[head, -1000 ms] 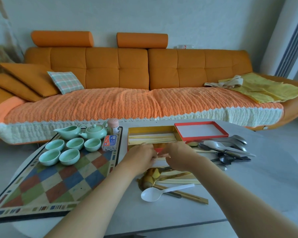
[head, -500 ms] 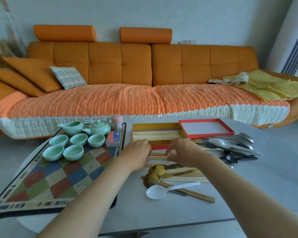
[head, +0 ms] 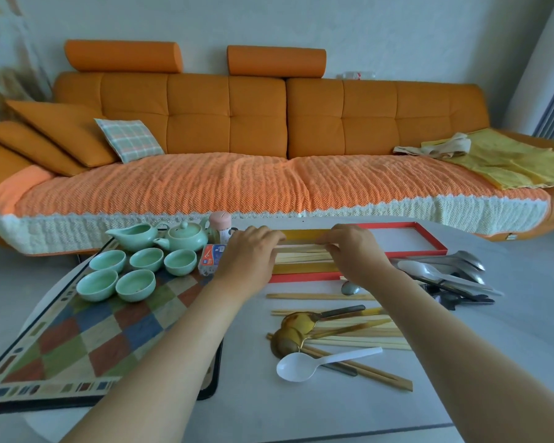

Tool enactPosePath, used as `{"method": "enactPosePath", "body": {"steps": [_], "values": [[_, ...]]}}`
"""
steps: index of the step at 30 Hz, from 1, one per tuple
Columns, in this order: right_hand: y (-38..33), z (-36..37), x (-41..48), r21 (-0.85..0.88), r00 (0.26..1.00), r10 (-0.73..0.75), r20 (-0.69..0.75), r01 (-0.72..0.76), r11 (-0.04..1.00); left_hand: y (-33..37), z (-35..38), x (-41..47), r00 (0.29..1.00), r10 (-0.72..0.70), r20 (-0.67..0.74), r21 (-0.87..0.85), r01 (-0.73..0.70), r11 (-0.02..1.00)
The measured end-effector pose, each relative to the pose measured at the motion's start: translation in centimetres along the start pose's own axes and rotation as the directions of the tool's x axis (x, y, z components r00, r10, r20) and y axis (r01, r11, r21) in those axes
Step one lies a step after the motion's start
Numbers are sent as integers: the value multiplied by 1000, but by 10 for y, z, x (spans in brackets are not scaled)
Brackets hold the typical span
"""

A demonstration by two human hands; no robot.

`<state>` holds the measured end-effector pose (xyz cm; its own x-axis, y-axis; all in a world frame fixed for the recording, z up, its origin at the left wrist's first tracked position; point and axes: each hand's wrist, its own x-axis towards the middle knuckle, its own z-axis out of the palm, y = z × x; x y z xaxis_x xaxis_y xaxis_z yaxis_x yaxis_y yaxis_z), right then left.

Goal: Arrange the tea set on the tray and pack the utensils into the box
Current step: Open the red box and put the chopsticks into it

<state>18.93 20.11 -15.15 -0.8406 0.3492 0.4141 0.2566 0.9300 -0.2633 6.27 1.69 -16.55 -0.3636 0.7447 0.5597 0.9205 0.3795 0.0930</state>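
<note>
Chopsticks (head: pixel 301 258) lay in the box (head: pixel 304 269) at frame centre; both hands, left (head: pixel 248 255) and right (head: pixel 354 253), pinched their ends, apparently to align them.

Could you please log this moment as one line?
both hands: left, right | laying chopsticks in box | loose utensils remain

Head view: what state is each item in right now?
Box: open, chopsticks inside.
Lid: off, beside box.
Teapot: lidded, upright.
Cups: upright, on tray.
White spoon: unpacked, on table.
Left hand: over box.
Right hand: over box.
</note>
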Motion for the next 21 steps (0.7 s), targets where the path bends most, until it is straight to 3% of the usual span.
{"method": "enactPosePath", "body": {"steps": [3,9,13,21], "values": [[1,11,4,32,987,123,104,-127,991,2,11,0,996,25,90,-30,-22,999],[7,17,13,48,955,207,212,-222,974,5,23,-3,928,-27,371,37,14,999],[3,14,7,81,977,127,174,-142,986,1,25,0,936,-33,352,12,30,999],[-4,11,-8,46,943,78,323,-98,994,4,22,-1,935,4,356,-7,-2,1000]]}}
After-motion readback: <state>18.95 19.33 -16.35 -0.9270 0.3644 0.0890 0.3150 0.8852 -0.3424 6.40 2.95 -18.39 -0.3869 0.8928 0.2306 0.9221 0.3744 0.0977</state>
